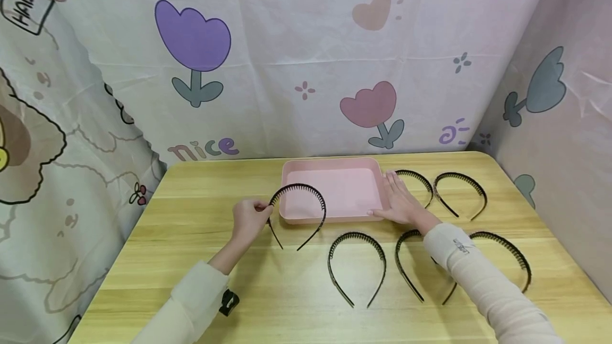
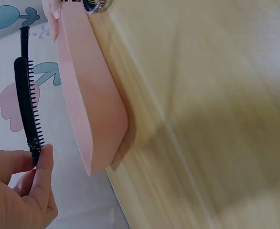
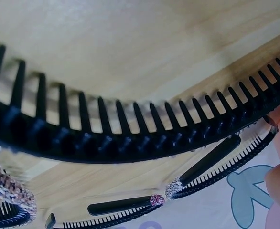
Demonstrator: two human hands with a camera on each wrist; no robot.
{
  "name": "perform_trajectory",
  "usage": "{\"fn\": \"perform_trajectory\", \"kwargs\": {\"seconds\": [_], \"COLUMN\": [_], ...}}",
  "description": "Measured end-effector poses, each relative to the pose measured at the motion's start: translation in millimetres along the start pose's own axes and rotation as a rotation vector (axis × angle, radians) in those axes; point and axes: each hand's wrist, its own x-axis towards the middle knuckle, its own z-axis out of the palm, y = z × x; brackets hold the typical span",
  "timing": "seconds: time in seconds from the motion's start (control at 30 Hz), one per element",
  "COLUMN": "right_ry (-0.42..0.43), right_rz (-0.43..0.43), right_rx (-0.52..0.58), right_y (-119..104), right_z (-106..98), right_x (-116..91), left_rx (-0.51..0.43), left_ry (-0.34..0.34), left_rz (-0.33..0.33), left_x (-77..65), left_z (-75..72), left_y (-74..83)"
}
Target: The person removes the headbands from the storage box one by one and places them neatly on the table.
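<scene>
In the head view my left hand point(image 1: 251, 222) pinches a black toothed headband point(image 1: 313, 190) by its side, holding it upright at the front left of a pink tray point(image 1: 344, 190). The left wrist view shows thumb and fingers on the headband point(image 2: 25, 95) near a sparkly spot, with the tray point(image 2: 92, 90) beside it. My right hand point(image 1: 404, 203) rests against the tray's right side, its fingers straight and its thumb along the front rim. A toothed headband point(image 3: 130, 148) fills much of the right wrist view, where only a bit of that hand shows.
Black headbands lie right of the tray point(image 1: 461, 175) and in front of it point(image 1: 358, 235), some partly hidden under the right arm. Near the left sleeve lies a small black object point(image 1: 229, 301). A printed cloth point(image 1: 287, 68) hangs behind the wooden table point(image 1: 191, 195).
</scene>
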Motion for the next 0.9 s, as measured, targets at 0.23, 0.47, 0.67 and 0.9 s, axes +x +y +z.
{"fn": "perform_trajectory", "kwargs": {"seconds": [0.23, 0.47, 0.67, 0.9], "right_ry": [-0.008, -0.019, -0.024, -0.024], "right_rz": [0.002, 0.007, 0.009, 0.009], "right_rx": [-0.004, 0.001, 0.016, 0.034], "right_y": [-0.1, -0.6, -1.7, -1.7], "right_z": [0.3, -1.1, -1.7, -1.7], "right_x": [0.0, -0.5, -0.2, -0.8], "left_rx": [-0.051, -0.044, 0.020, 0.055], "left_ry": [-0.005, 0.000, 0.009, 0.013], "left_rz": [-0.033, -0.066, -0.048, -0.043], "left_x": [-11.7, -26.1, -40.0, -53.4], "left_z": [-10.1, -20.8, -30.0, -32.8], "left_y": [-17.2, -33.2, -41.5, -53.1]}}
